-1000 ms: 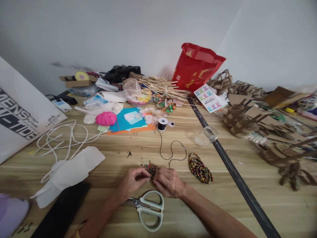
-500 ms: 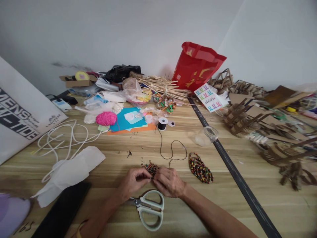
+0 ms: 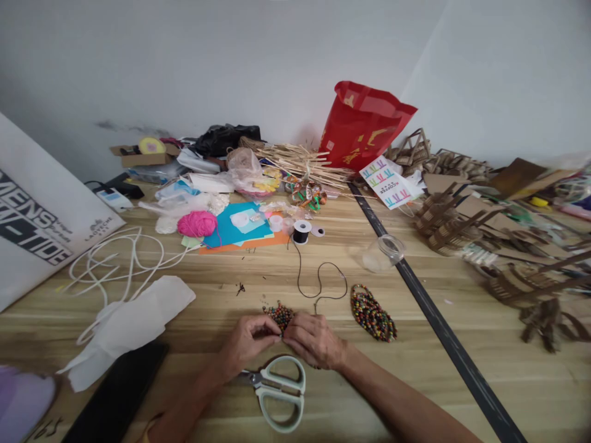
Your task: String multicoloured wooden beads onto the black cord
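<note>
My left hand (image 3: pixel 252 338) is closed in a pinch of thumb and forefinger, with a tiny thing that looks like a bead at the tips. Fingertips meeting it, my right hand (image 3: pixel 316 339) is closed too. A thin black cord (image 3: pixel 329 298) runs from a spool (image 3: pixel 301 232) in a loop to behind the right hand, which seems to grip its end; the fingers hide that part. Loose multicoloured beads (image 3: pixel 279 315) lie in a small pile just beyond both hands. Below them rest scissors (image 3: pixel 281 394) with pale green handles, blades partly under the left wrist.
Strung bead loops (image 3: pixel 373 314) lie right of my hands. A clear plastic jar (image 3: pixel 383 252) lies beyond. White cord (image 3: pixel 133 258), white paper (image 3: pixel 133 326) and a dark flat object (image 3: pixel 115 394) are at left. Pink yarn (image 3: pixel 197 224) and a red bag (image 3: pixel 364 129) stand farther back; woven baskets (image 3: pixel 446 227) crowd the right.
Both hands stay together in nearly the same place, with only a slight shift of the fingertips. The view has tilted very slightly; the things on the table look unmoved.
</note>
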Tool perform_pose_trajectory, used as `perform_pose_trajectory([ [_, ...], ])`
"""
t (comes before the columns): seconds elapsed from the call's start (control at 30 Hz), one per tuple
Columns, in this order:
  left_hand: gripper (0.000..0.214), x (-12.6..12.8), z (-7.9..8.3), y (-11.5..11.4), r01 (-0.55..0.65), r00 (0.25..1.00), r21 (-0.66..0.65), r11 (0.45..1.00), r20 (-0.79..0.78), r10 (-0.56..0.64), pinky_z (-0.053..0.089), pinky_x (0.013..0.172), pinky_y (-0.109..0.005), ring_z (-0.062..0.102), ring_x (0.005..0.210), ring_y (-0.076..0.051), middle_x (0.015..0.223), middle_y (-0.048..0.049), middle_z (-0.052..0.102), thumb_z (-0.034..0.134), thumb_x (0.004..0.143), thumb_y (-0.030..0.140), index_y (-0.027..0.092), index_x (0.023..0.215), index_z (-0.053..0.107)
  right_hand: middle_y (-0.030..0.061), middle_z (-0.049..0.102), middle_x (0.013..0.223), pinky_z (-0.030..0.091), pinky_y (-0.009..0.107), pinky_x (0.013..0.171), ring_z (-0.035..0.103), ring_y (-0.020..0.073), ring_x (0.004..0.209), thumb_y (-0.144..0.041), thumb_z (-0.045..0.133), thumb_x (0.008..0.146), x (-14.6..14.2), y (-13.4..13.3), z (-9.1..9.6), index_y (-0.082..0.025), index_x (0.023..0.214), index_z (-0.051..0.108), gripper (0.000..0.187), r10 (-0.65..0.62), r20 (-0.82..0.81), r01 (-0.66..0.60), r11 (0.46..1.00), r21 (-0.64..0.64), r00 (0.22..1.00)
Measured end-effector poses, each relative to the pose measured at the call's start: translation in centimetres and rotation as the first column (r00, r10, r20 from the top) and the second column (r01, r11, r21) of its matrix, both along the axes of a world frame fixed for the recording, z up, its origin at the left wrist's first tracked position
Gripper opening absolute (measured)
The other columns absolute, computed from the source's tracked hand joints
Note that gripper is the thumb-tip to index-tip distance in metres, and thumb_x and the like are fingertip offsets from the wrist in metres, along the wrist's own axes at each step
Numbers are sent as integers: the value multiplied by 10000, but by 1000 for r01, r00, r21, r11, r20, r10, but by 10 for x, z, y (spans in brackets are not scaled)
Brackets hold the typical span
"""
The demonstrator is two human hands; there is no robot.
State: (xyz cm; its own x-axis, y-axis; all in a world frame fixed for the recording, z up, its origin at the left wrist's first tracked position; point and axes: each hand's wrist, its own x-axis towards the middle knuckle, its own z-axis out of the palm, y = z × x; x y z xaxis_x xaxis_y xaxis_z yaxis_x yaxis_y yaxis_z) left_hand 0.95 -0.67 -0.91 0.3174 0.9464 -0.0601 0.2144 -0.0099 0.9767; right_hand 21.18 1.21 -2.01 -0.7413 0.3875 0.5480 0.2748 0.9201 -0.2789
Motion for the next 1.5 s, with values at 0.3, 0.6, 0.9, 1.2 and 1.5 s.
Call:
perform_pose_trajectory([
  [0.3, 104, 1, 7, 0, -7, 998, 11, 1000, -56, 8, 433, 597, -236, 556, 584, -144, 590, -12, 645, 647, 670, 219, 142, 601, 647, 45, 586, 777, 440, 256, 641, 541, 146, 729, -187, 478, 928, 0, 1, 1, -150, 935, 518, 54, -13, -3, 13, 1000, 5, 1000],
  [0.6, 112, 3, 16, -2, 21, 993, 51, 998, -117, -15, 434, 652, -249, 569, 640, -161, 632, -20, 652, 617, 704, 211, 143, 620, 646, 65, 608, 834, 444, 252, 640, 552, 148, 761, -181, 471, 931, -2, -2, 6, -141, 994, 514, 86, -6, -4, 6, 1000, 10, 1000],
  [0.9, 153, -1, 16, 0, 71, 996, 50, 996, -63, -67, 425, 645, -247, 545, 642, -152, 643, -19, 634, 611, 722, 275, 141, 649, 629, 42, 556, 672, 386, 271, 547, 498, 159, 630, -167, 444, 765, -1, 2, 10, -166, 781, 493, 51, -66, -115, 66, 998, -4, 991],
  [1.2, 157, -7, 8, 1, 20, 1000, 0, 1000, 8, -20, 419, 629, -241, 532, 641, -143, 655, -8, 619, 621, 727, 291, 143, 677, 616, -16, 432, 511, 287, 256, 483, 402, 127, 478, -479, 381, 850, 3, 4, 2, -201, 617, 400, 363, -94, -51, 92, 995, -46, 994],
  [1.5, 134, -1, 18, -4, 62, 996, 80, 995, -70, -56, 420, 673, -251, 551, 667, -155, 659, -11, 630, 618, 736, 254, 142, 664, 632, 77, 610, 849, 420, 239, 596, 575, 149, 735, -395, 503, 906, -4, -4, 7, -156, 982, 473, 254, 26, -62, -25, 1000, 19, 998],
])
